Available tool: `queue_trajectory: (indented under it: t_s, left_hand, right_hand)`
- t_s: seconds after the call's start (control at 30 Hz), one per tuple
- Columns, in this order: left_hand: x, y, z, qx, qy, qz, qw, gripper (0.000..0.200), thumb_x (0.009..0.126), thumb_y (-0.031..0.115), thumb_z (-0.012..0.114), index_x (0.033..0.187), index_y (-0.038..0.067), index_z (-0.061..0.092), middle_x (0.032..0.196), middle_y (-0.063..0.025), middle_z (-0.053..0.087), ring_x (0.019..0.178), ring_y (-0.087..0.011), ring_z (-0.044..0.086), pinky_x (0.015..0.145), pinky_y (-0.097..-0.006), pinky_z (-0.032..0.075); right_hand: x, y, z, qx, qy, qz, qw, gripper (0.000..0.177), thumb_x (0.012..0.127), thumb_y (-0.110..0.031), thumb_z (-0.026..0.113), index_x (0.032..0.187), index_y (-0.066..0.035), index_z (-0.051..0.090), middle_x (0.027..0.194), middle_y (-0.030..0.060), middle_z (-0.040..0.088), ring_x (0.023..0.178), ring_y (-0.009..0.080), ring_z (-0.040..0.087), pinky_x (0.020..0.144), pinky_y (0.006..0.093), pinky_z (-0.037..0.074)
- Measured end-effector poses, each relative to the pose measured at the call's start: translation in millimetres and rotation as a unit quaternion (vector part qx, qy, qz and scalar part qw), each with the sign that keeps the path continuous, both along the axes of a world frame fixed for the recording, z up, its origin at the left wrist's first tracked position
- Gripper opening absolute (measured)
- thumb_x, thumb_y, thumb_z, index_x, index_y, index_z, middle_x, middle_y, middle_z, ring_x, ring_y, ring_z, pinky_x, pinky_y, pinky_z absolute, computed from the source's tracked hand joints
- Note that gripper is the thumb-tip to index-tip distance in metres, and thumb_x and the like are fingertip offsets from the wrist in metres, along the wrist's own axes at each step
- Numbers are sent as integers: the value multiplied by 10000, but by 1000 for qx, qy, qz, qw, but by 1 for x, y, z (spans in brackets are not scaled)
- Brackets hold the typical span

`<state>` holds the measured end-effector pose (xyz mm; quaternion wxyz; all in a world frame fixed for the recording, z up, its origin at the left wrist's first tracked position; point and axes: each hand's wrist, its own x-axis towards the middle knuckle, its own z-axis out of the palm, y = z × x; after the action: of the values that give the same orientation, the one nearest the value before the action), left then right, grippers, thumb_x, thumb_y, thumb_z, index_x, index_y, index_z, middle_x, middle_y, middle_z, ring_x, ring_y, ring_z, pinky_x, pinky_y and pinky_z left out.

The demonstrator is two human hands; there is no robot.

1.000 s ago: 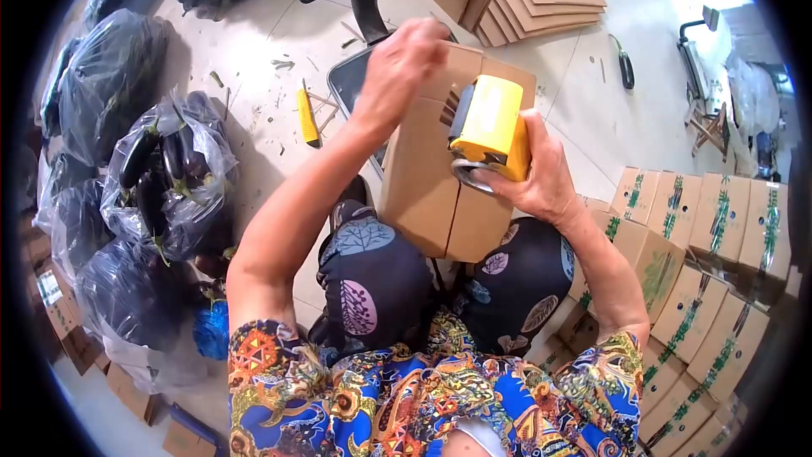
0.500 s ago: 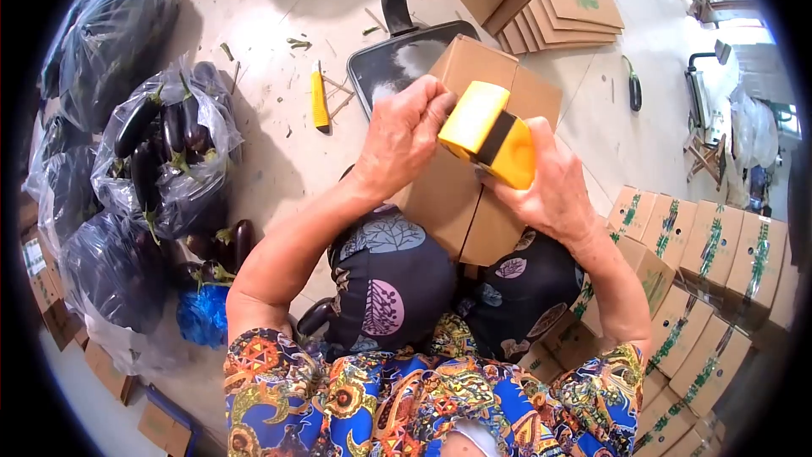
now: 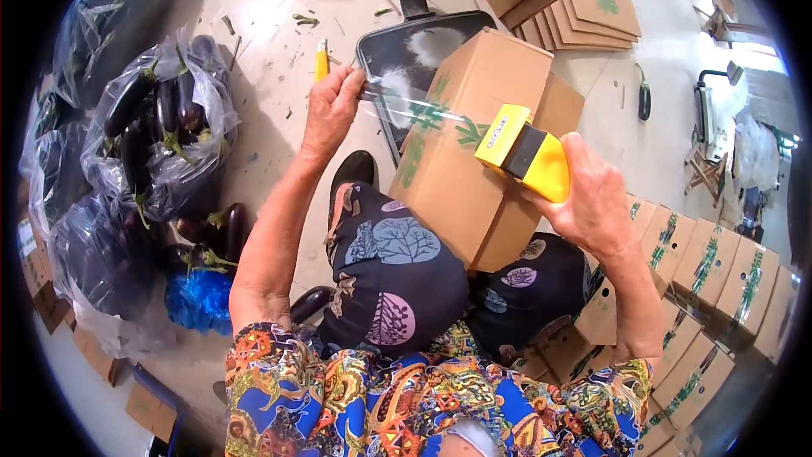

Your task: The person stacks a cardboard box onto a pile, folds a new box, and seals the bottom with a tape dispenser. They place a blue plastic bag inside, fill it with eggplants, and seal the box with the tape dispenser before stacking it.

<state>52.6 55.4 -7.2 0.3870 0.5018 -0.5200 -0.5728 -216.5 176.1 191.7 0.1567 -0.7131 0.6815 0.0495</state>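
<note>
A yellow tape dispenser [image 3: 533, 156] with a black band is gripped in my right hand [image 3: 588, 199], over the right part of a brown cardboard box [image 3: 474, 135]. Clear tape with green print [image 3: 431, 114] stretches from the dispenser across the box to my left hand [image 3: 334, 110], whose fingers are pinched on the tape's end. The box leans between my knees against a dark scale platform [image 3: 419, 51]. Just above my left hand, a yellow cutter [image 3: 321, 61] lies on the floor.
At the left, clear bags [image 3: 216, 93] hold eggplants [image 3: 135, 161], beside a blue bag [image 3: 199, 298]. Taped boxes [image 3: 710, 258] are stacked at the right. Flattened cardboard [image 3: 596, 4] lies at the top, and a single eggplant [image 3: 644, 101] is on the floor.
My hands have moved apart. My left hand has gone left, drawing out a length of tape, while the dispenser in my right hand has shifted slightly right and down.
</note>
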Motion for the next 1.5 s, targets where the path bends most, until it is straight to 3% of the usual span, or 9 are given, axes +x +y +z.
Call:
queue_trajectory:
  t_s: [0.1,0.17,0.33,0.67,0.77,0.9,0.97,1.37,1.5]
  left_hand:
    - [-12,3,-29,-110,-25,28,993,258,951,173,563,757,3,562,577,-51,495,547,-134,455,536,-302,393]
    - [-26,12,-46,-197,-134,4,971,204,944,179,552,781,56,542,605,-187,545,557,-361,566,510,-427,433]
    - [-78,38,-69,-243,-261,-116,927,149,947,212,500,888,84,449,595,-199,571,569,-426,580,486,-530,432]
    - [-74,29,-83,-116,-364,-252,889,102,935,177,460,956,98,520,848,-229,628,772,-447,614,660,-550,472]
    - [-88,-12,-47,-276,-139,-76,948,275,908,199,521,1151,77,566,1081,-197,589,1014,-383,569,825,-450,475]
    - [-138,-45,76,-417,-137,-217,872,455,878,343,570,1251,83,546,1169,-168,599,1191,-335,485,987,-427,361]
    - [-157,-43,75,-489,-225,-278,796,532,827,456,606,1205,83,580,1099,-135,624,1133,-304,527,972,-416,360]
    - [-158,-37,79,-462,-368,-340,732,525,865,432,599,1281,120,523,1073,-99,557,1073,-260,516,1005,-413,320]
    - [-163,-42,68,-550,-329,-290,710,437,830,515,594,1050,140,552,883,-54,530,906,-248,546,881,-389,374]
  right_hand:
    - [2,-3,-2,7,6,2,1000,508,687,-235,799,999,-17,463,836,190,592,784,386,604,648,447,503]
    - [4,-4,-1,17,9,-2,1000,506,687,-234,798,1001,-17,466,838,188,594,784,383,605,645,444,501]
    - [3,-4,-3,15,7,11,1000,506,679,-217,796,1013,-19,472,840,182,597,766,378,609,635,436,501]
    - [-2,-1,-9,-41,-9,27,999,516,662,-209,779,1049,-34,487,840,167,611,720,348,644,601,412,530]
    - [-4,3,-14,-33,-13,11,999,498,664,-209,773,1028,-30,485,830,164,608,738,346,641,618,414,526]
    - [-2,1,-11,-12,-12,4,1000,533,656,-222,793,1040,-27,478,847,167,601,746,350,637,630,422,524]
    - [-1,1,-9,-7,-12,-3,1000,558,638,-223,804,1042,-31,471,838,162,597,723,351,641,611,420,528]
    - [-1,2,-13,-22,-24,29,999,473,665,-199,754,1005,7,498,827,164,615,718,299,670,613,371,551]
    - [-13,4,-12,-12,-62,21,998,575,631,-208,807,1057,-19,468,860,152,589,747,318,655,618,384,548]
